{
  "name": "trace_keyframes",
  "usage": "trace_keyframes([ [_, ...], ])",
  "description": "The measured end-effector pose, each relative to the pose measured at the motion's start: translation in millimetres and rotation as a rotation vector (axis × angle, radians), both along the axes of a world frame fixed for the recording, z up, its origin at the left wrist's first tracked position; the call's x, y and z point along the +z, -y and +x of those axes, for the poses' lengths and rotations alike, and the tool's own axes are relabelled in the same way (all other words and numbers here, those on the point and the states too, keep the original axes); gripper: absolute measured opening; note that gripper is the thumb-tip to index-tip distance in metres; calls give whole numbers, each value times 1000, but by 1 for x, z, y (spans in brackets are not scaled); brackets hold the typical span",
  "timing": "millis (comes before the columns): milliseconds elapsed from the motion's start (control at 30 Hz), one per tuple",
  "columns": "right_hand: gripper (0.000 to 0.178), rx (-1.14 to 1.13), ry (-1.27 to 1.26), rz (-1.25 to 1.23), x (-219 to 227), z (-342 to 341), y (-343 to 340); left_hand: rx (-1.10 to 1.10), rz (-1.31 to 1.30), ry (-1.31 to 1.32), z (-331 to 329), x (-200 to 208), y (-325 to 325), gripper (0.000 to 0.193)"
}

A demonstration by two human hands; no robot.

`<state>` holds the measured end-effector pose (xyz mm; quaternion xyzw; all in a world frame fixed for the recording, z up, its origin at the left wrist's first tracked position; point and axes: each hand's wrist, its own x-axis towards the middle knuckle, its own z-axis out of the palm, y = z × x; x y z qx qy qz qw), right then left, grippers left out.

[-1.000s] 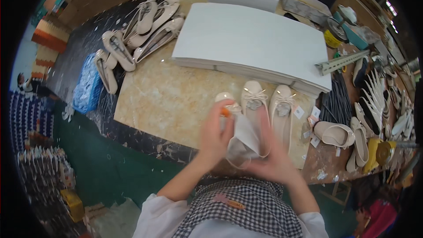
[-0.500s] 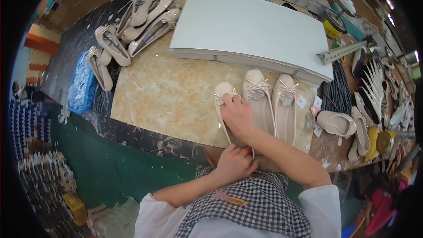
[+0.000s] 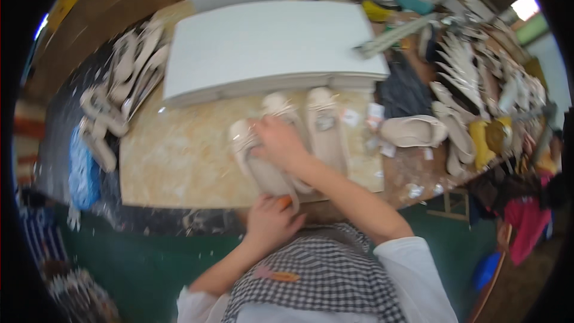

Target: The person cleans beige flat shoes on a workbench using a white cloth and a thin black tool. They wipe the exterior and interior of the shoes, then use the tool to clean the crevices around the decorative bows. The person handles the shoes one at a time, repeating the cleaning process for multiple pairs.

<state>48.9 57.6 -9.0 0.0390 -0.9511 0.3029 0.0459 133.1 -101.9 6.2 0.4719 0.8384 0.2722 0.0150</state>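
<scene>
Three glossy beige ballet flats with bows lie side by side, toes away from me. The leftmost beige ballet flat [image 3: 263, 173] has its heel at the table's front edge, where my left hand [image 3: 269, 222] is closed around it. Something small and orange shows at a finger of that hand. My right hand [image 3: 278, 140] reaches over the same shoe, fingers curled at its toe opening beside the bow; blur hides the fingertips. That hand partly covers the middle flat [image 3: 281, 104]. To the right lies the third flat [image 3: 326, 131], untouched, with crumpled stuffing in its toe.
A stack of white board [image 3: 269, 42] stands behind the shoes. More beige flats [image 3: 122, 78] lie at left, near a blue basket [image 3: 84, 167]. Rightward are a metal angle bar [image 3: 394, 36], dark strips [image 3: 403, 87], a loose flat [image 3: 412, 130] and a yellow tape dispenser [image 3: 483, 143].
The view has swung, so the whole scene sits further left and is blurred. My right hand has slid slightly from the bow toward the shoe's right side; my left stays at the heel.
</scene>
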Motion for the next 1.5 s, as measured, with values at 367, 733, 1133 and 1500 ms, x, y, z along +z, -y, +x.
trace_keyframes([
  [367, 34, -762, -222, -142, -19, 195, -186, 634, 203, 716, -29, -14, 5, 53],
  [733, 21, -820, -214, 425, 86, 195, -308, 426, 1167, 1841, -54, -25, 18, 67],
  [1133, 12, -852, -20, 212, 35, 111, -281, 431, 1072, 1648, -65, -16, -9, 97],
  [1500, 32, -215, 220, -664, 108, 87, -35, 572, 991, 1044, -72, -27, -32, 58],
])
